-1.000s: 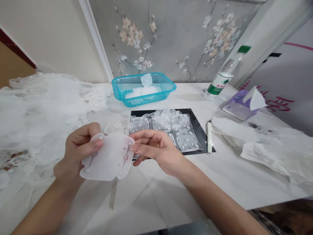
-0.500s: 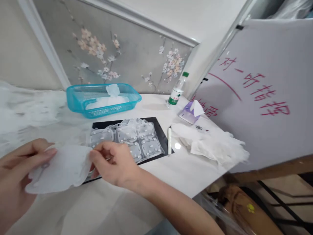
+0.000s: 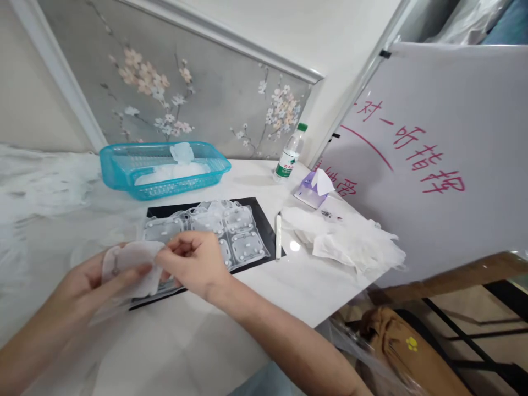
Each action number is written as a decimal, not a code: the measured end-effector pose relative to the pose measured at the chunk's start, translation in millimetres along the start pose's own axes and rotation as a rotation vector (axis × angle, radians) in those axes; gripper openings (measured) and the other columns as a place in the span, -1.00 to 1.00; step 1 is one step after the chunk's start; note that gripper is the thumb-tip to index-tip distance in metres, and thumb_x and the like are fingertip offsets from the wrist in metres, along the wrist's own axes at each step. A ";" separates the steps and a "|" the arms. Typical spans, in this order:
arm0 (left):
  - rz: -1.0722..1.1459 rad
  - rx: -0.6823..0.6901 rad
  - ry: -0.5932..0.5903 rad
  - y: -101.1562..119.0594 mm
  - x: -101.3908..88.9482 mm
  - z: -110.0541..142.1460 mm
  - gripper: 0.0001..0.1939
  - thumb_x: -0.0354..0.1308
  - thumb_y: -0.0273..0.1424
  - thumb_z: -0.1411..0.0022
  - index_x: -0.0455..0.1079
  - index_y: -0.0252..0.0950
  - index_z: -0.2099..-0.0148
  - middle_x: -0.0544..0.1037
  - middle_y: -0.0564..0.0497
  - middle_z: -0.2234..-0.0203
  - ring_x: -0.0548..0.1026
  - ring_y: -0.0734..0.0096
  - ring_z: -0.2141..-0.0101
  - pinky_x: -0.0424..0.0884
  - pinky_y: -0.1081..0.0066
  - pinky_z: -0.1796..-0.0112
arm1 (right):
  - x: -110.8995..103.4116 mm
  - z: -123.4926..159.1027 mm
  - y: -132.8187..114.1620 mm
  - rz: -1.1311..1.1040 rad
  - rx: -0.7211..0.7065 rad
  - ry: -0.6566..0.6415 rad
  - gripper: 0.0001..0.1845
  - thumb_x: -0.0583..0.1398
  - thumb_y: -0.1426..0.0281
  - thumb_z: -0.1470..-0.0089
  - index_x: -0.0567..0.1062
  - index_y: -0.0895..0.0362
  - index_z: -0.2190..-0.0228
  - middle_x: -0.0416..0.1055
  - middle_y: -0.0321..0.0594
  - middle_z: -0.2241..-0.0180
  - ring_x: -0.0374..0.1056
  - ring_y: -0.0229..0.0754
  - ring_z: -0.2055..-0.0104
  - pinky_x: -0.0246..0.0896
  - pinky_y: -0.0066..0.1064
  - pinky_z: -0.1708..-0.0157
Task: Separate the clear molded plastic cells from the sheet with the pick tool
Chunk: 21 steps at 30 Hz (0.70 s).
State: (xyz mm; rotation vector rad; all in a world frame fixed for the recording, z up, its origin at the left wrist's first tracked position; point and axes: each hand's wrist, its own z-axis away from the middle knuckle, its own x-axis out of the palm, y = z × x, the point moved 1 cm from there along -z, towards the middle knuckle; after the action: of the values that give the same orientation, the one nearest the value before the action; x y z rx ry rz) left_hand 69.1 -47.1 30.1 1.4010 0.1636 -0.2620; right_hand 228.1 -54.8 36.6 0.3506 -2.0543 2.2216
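Observation:
A thin white translucent sheet [image 3: 142, 252] is pinched in my left hand [image 3: 93, 289], thumb across its face. It looks bent over, and a small ring-like mark shows near its left end. At the sheet's right edge, my right hand [image 3: 198, 261] has thumb and forefinger closed on it. Below and behind the hands lies a black board [image 3: 270, 234] bearing a clear molded tray [image 3: 247, 245] with several rounded-square sections. My right hand hides part of this tray.
Behind the board stands a blue plastic basket [image 3: 177, 190] with white pieces inside. A white stick [image 3: 278, 236] lies by the board's right edge. White scraps [image 3: 346, 242] are heaped to the right, near a tissue pack [image 3: 311, 190] and water bottle [image 3: 289, 157]. More white material [image 3: 45, 179] lies left.
My left hand has moved right and closer to my right hand. The sheet, spread out flat before, now appears folded between them. The camera view has shifted slightly.

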 end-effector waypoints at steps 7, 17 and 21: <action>0.188 0.100 -0.136 2.3 1.1 6.7 -0.68 0.35 -0.31 0.13 0.42 -0.31 0.30 0.51 0.06 0.52 0.43 0.42 0.50 0.36 0.57 0.52 | -1.1 -2.8 0.3 -0.123 0.130 0.025 -0.93 0.22 0.43 0.34 0.41 0.18 0.67 0.30 -0.42 0.78 -0.01 -0.48 0.81 -0.08 -0.62 0.83; 0.347 0.097 -0.221 2.2 0.2 14.2 -0.81 0.29 -0.35 0.03 0.50 -0.30 0.31 0.54 0.00 0.51 0.45 0.34 0.45 0.35 0.49 0.45 | 2.8 2.4 5.8 -0.300 0.176 0.063 -0.84 0.14 0.36 0.26 0.31 0.15 0.74 0.07 -0.52 0.87 -0.18 -0.47 0.81 -0.10 -0.58 0.84; 0.409 0.061 -0.209 6.4 -1.5 15.2 -0.81 0.28 -0.29 0.10 0.53 -0.30 0.43 0.47 0.01 0.64 0.38 0.38 0.56 0.27 0.47 0.54 | 2.6 3.2 6.7 -0.313 0.182 0.065 -0.83 0.16 0.36 0.24 0.31 0.15 0.72 0.07 -0.51 0.85 -0.18 -0.47 0.79 -0.08 -0.58 0.83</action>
State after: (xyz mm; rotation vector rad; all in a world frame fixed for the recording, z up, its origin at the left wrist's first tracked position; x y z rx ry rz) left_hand 68.7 -61.0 39.0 1.4235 -0.3035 -0.0720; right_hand 224.5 -58.7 30.9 0.5645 -1.6375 2.1961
